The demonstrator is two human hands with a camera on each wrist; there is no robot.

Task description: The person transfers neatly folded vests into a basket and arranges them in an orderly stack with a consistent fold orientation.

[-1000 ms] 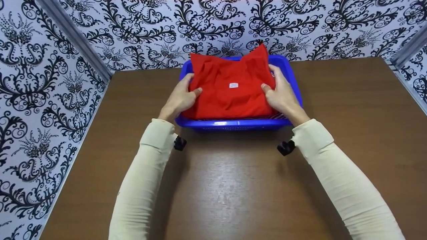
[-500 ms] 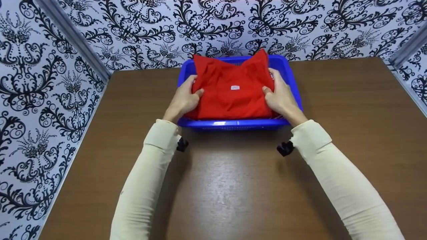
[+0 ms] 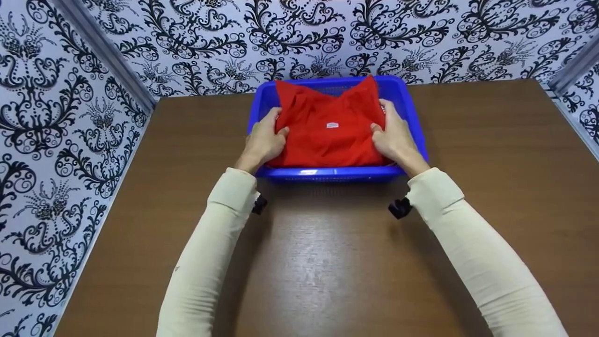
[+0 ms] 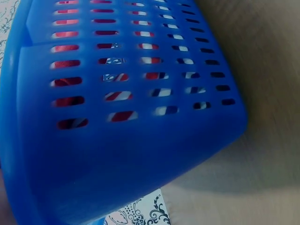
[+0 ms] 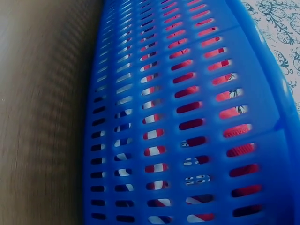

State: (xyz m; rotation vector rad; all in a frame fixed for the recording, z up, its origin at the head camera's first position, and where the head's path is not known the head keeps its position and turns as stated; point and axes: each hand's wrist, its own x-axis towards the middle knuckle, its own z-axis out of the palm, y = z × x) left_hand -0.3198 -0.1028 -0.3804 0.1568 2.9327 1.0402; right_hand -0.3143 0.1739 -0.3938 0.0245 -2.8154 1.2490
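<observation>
A folded red garment [image 3: 330,147] with a small white label lies in the blue plastic basket [image 3: 334,174]. My left hand [image 3: 264,141] grips its left side, thumb on top and fingers down inside the basket. At the opposite side my right hand [image 3: 397,139] holds it the same way. Two upper corners of the garment stick up towards the back rim. Both wrist views look at the slotted basket wall [image 4: 140,150]. Through the slots show red cloth and, lower down, striped cloth [image 5: 154,151] in red, white and dark. Most fingertips are hidden.
The basket stands on a brown wooden table [image 3: 309,262], close to the patterned back wall [image 3: 299,42]. Another patterned wall [image 3: 56,140] borders the table on the left. A small black device [image 3: 400,208] hangs below each sleeve cuff.
The red garment has sunk lower into the basket, its upper corners dropping below where they stood. My left hand has shifted right and slightly down. My right hand has dropped a little.
</observation>
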